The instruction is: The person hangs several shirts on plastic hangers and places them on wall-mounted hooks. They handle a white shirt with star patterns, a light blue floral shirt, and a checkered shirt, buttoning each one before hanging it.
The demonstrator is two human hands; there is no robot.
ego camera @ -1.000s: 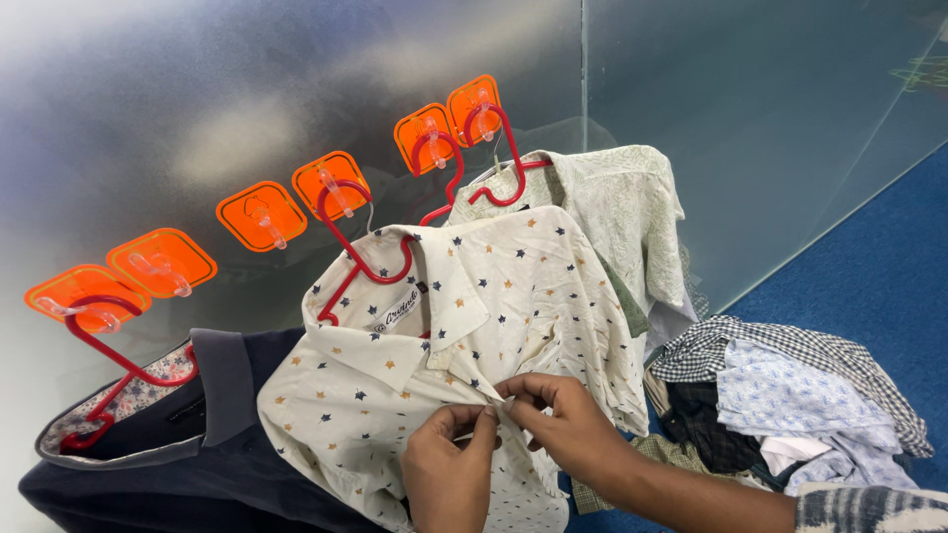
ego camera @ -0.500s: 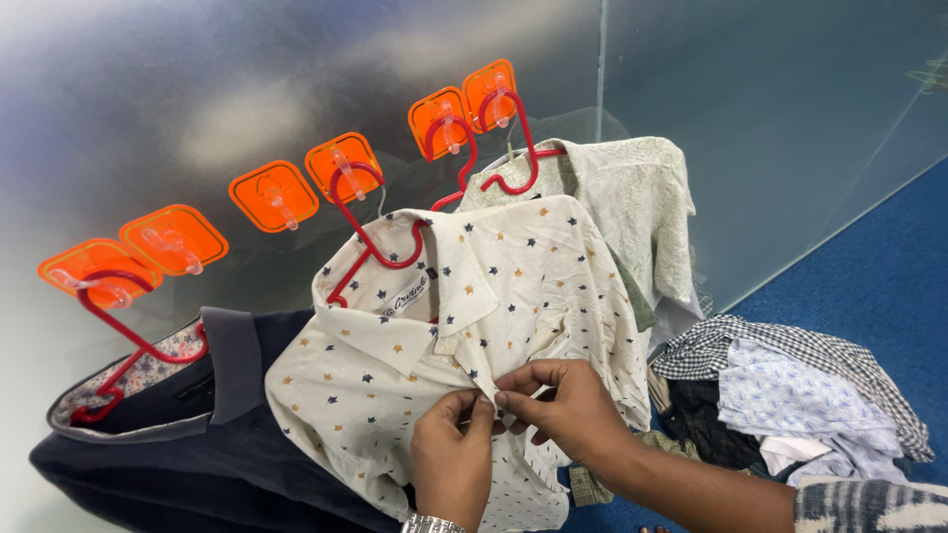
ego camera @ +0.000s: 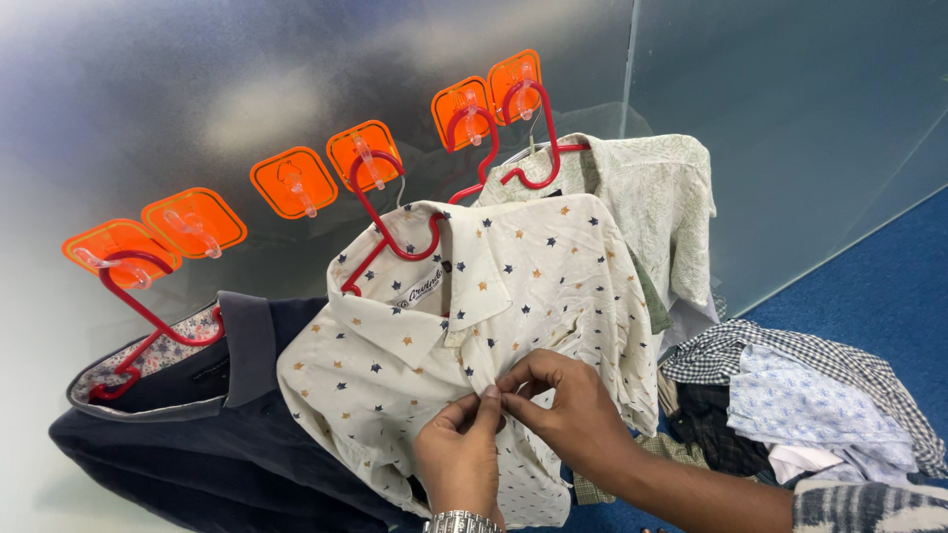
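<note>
Hands (ego camera: 523, 434) pinching star-print shirt (ego camera: 474, 326), orange hooks (ego camera: 296, 183)

The single head-worn camera looks down and forward from close above the left hand (ego camera: 459, 449) and right hand (ego camera: 573, 415), facing a grey wall (ego camera: 148, 89) whose orange hooks (ego camera: 292, 183) run tilted across the frame, with blue floor (ego camera: 879, 266) at the right edge.

Matt cotton-like shirt (ego camera: 533, 296), glossy red plastic hanger (ego camera: 380, 222)
</note>
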